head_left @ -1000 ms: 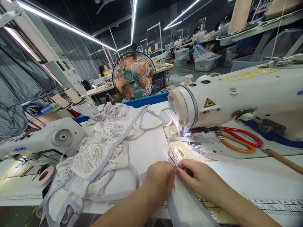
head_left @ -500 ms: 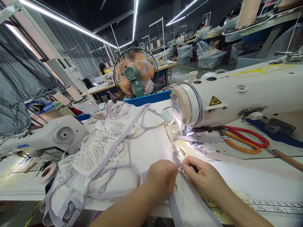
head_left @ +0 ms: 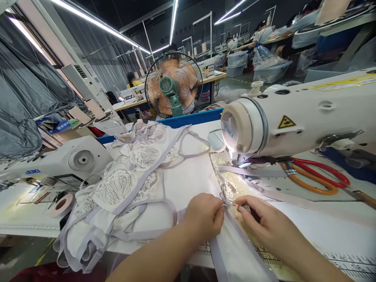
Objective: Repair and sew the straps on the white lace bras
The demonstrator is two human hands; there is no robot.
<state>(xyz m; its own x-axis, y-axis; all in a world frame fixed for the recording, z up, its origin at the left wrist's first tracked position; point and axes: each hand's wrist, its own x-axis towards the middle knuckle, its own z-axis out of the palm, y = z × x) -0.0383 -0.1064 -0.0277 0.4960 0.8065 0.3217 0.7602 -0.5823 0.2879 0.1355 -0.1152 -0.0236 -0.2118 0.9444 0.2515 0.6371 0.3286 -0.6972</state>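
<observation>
My left hand (head_left: 205, 216) is closed on the edge of a lilac strap (head_left: 225, 184), below the needle area of the white sewing machine (head_left: 305, 117). Just right of it, my right hand (head_left: 258, 215) has thumb and forefinger pinched; something tiny between the fingertips is too small to name. A dark object shows partly inside its curled fingers. White fabric with lilac edging (head_left: 235, 250) hangs from between the hands over the table's front edge. The strap loops up to the lit machine bed.
A pile of white lace bras (head_left: 117, 188) lies to the left, beside a second sewing machine (head_left: 82, 158) and a tape roll (head_left: 62, 205). Orange-handled scissors (head_left: 314, 180) and red-handled ones (head_left: 323, 168) lie right. A fan (head_left: 173, 86) stands behind.
The view has shifted slightly. My right hand's fingertips have come away from my left hand, leaving a small gap between them.
</observation>
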